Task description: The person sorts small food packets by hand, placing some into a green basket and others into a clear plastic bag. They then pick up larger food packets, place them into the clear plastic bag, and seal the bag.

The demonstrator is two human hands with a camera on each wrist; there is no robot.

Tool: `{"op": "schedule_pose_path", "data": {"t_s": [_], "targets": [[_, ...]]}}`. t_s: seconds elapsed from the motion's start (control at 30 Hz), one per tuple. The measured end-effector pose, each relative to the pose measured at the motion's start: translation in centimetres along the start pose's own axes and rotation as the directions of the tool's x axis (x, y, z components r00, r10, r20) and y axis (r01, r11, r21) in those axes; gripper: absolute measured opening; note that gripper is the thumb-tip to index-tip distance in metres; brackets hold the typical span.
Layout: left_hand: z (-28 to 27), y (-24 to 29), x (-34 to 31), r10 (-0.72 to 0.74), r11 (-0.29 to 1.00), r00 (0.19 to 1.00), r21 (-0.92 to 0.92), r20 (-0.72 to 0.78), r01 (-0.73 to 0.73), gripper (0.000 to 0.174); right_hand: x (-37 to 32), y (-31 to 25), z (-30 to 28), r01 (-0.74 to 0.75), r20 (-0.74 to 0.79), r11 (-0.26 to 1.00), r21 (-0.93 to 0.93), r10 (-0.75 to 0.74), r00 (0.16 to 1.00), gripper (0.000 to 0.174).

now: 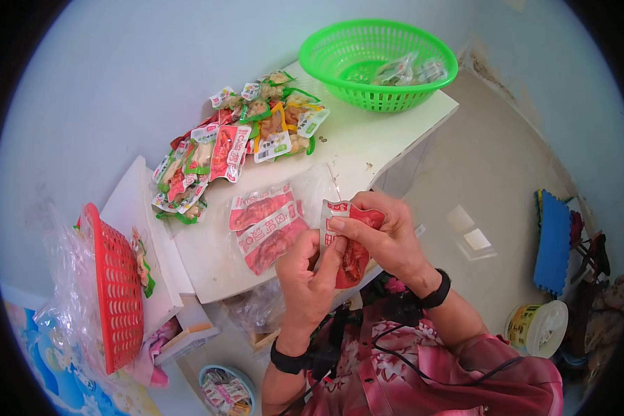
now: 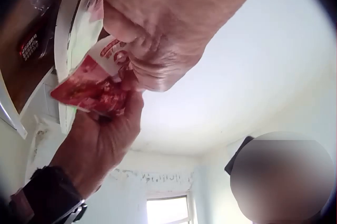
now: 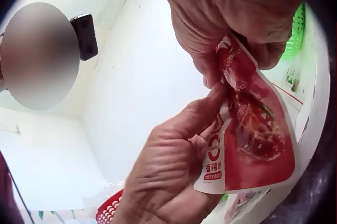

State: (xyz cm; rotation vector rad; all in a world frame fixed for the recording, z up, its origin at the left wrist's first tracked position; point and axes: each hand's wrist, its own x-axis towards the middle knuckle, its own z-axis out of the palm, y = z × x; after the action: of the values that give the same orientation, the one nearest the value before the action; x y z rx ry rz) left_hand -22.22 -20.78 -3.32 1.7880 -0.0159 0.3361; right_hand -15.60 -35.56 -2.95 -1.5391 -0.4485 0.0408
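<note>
Both hands hold one red-and-white snack packet point(image 1: 353, 263) above the table's front edge. My left hand point(image 1: 306, 274) pinches its lower left side between thumb and fingers. The right hand point(image 1: 388, 232) grips the upper right part, thumb across the front. From the right wrist view, the packet point(image 3: 258, 145) shows reddish food under a clear window and is creased where the thumbs meet. In the left wrist view the hands partly cover the packet point(image 2: 87, 90). Just left of the hands, two similar red packets point(image 1: 270, 243) lie on a clear plastic bag point(image 1: 319, 186) on the white table point(image 1: 208, 256).
A heap of mixed snack packets point(image 1: 204, 149) lies at the table's back left. The green basket point(image 1: 388, 100) at the far end contains clear-wrapped packets. A red basket point(image 1: 121, 298) stands tilted at left beside crumpled plastic. Below are a small tub point(image 1: 248, 381) and a white bucket point(image 1: 534, 329).
</note>
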Motion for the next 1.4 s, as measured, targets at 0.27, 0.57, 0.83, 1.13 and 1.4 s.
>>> {"op": "schedule_pose_path", "data": {"t_s": [0.27,0.57,0.83,1.13,1.4], "targets": [[-0.8,-0.5,-1.2,-0.087,0.99,0.983,-0.097,0.159,0.103,0.008,0.8,-0.6,-2.5,-0.272,0.294,0.956,0.11,0.23,0.928,0.019],[-1.7,0.1,-1.8,-0.116,0.94,0.949,-0.278,0.292,0.2,0.012,-0.5,1.9,-2.1,-0.304,0.415,0.836,0.457,0.102,0.904,0.015],[-1.2,-1.7,-3.1,-0.15,0.902,0.934,-0.341,0.324,0.263,0.016,-0.8,2.4,-2.8,-0.202,0.337,0.957,0.21,0.123,0.934,0.017],[-0.9,-1.5,-3.7,-0.095,0.952,0.972,-0.266,0.215,0.152,0.02,-0.9,2.2,-2.6,-0.221,0.267,0.93,0.293,0.143,0.953,0.017],[-1.6,0.6,-3.8,0.013,1.0,0.998,-0.017,-0.062,-0.014,0.02,-0.6,0.3,-2.1,-0.186,0.1,0.955,0.232,0.167,0.981,0.019]]}}
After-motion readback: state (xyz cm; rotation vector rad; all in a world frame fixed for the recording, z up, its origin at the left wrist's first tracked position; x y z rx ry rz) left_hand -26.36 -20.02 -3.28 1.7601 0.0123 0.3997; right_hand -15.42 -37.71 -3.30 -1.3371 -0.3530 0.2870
